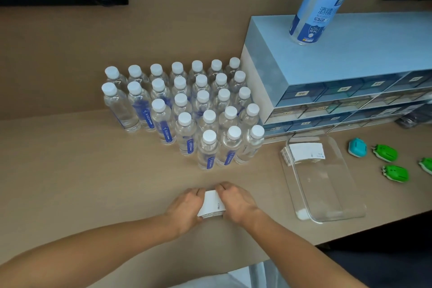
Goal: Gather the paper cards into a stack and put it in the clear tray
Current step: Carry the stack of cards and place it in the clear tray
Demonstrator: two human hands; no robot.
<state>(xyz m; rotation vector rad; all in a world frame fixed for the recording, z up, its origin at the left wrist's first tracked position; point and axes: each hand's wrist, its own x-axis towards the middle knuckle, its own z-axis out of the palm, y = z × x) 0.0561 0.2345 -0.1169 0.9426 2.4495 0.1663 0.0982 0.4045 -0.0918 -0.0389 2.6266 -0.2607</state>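
A stack of white paper cards rests on the tan table near the front edge. My left hand presses its left side and my right hand presses its right side, so the stack is squeezed between them. To the right lies the clear tray, with another stack of white cards in its far left corner.
Several water bottles with white caps stand in rows behind my hands. A blue drawer cabinet carries a spray bottle. A teal clip and green clips lie right of the tray.
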